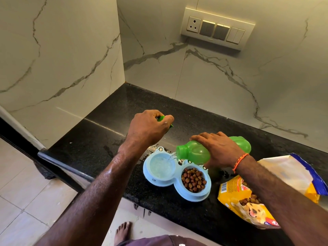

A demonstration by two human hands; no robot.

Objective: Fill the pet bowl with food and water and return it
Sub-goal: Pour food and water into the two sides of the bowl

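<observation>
Yellow pet food bag [248, 197] lying open at the right on the black tabletop [99, 137]: barcode and small print on its side too small to read, a dog's face printed near the bottom, brown kibble showing in the torn mouth. No other legible writing.

Pale blue double pet bowl [177, 183] near the tabletop's front edge, just left of the bag. Right well heaped with brown kibble [193, 179]; left well holding clear water [161, 166], a thin stream falling into it.

Green plastic bottle [195, 153] tipped almost level above the bowl, mouth toward the left well, right hand [218, 148] wrapped over its middle in a closed grip. Left hand [147, 128] farther back, fingers curled round a green cap [161, 118], mostly hidden.

Puddles around the bowl. Marble-look walls behind, switch panel [217, 29] upper right. Bare foot [123, 231] on the tiled floor below.
</observation>
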